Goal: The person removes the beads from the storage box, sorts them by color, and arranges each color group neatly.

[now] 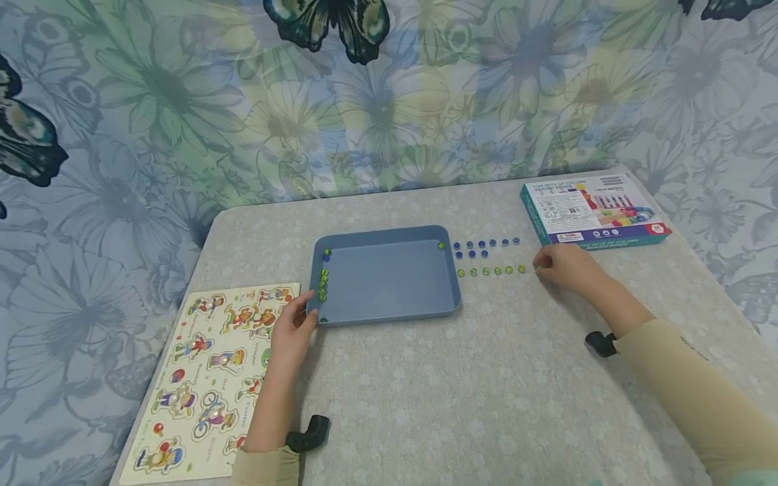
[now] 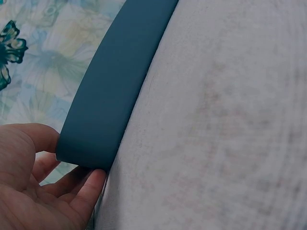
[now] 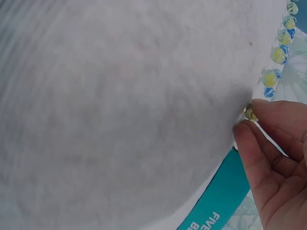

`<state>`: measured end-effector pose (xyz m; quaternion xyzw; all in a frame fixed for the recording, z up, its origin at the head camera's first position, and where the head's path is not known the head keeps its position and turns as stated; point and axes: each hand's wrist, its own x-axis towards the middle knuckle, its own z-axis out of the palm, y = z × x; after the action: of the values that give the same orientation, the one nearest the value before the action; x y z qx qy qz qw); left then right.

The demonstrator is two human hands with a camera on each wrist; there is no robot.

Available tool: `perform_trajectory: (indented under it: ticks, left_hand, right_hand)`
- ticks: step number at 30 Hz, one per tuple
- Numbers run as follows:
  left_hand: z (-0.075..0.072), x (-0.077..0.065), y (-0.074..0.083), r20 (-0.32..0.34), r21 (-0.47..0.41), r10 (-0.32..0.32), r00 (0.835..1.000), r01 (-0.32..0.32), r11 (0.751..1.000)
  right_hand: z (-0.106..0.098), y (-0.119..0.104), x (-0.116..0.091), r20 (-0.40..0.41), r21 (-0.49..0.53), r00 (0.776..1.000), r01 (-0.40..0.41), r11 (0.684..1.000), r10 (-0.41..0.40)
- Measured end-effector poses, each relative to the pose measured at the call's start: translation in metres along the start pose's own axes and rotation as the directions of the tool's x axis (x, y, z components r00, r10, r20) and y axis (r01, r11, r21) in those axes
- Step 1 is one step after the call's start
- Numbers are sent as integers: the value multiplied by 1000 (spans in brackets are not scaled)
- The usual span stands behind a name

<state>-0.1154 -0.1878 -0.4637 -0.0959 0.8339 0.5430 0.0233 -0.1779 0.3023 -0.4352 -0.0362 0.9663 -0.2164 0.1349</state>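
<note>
At the right end of a row of yellow-green marbles point(image 1: 498, 271), my right hand point(image 1: 565, 266) pinches one yellow marble point(image 3: 250, 113) between thumb and finger, at the tabletop. Two rows of blue marbles point(image 1: 471, 254) lie just behind that row. To their left is a shallow blue-grey tray point(image 1: 389, 283). My left hand point(image 1: 294, 334) grips its left edge, with the thumb at the rim and fingers low against the wall in the left wrist view. Inside the tray, several yellow-green marbles point(image 1: 323, 285) and a blue marble point(image 1: 327, 258) line the left side; another yellow-green marble point(image 1: 441, 246) sits at the back right corner.
A teal-sided printed box point(image 1: 565, 212) lies flat behind my right hand. On the left, a wooden picture puzzle board point(image 1: 200, 378) lies partly under my left forearm. A flower-patterned wall covering point(image 1: 377, 108) rises behind the table's back edge.
</note>
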Motion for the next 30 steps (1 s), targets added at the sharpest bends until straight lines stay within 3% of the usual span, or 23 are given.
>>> perform_trajectory:
  ticks: [30]
  left_hand:
    - [1, 1, -2, -16, 15, 2, 1000, -2, 1000]
  right_hand:
    - [3, -3, 0, -33, -5, 999, 28, 1000, -28]
